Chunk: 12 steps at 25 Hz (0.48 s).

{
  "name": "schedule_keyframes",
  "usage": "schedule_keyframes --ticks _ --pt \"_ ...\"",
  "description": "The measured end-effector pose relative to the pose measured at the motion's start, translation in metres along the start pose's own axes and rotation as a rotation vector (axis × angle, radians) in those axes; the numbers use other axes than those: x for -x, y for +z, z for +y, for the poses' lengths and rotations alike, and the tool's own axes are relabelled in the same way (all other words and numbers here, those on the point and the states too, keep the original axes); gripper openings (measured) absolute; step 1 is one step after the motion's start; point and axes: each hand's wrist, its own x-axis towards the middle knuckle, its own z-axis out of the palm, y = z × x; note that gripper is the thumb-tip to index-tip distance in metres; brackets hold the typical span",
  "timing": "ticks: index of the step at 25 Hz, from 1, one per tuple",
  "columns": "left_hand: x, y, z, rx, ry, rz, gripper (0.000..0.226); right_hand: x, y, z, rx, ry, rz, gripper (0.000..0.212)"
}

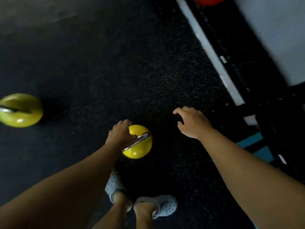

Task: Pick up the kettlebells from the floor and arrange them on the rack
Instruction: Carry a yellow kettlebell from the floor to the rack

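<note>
The person bends over the dark rubber floor [115, 63]. The left hand [119, 134] is clenched round the steel handle [137, 140] of a yellow kettlebell [140, 149], which sits just ahead of the feet; whether it is on the floor or already lifted is hard to tell. The right hand [192, 122] hangs at three o'clock from it, fingers [178, 111] spread and grasping nothing. A second, greener kettlebell [20, 110] stands well apart at nine o'clock, blurred. The rack [214, 52] runs along the right side, a red ball-shaped thing [209, 0] at its far end.
</note>
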Motion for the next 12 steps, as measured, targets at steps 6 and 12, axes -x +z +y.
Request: schedule_keyframes --ticks 6,12 --pt "-0.006 0.034 -0.114 0.023 -0.133 -0.027 0.074 -0.066 0.097 -0.072 0.113 -0.143 -0.203 0.04" --pt "-0.043 0.122 -0.145 0.061 -0.102 -0.087 0.074 -0.106 0.192 -0.069 0.284 -0.237 -0.406 0.041"
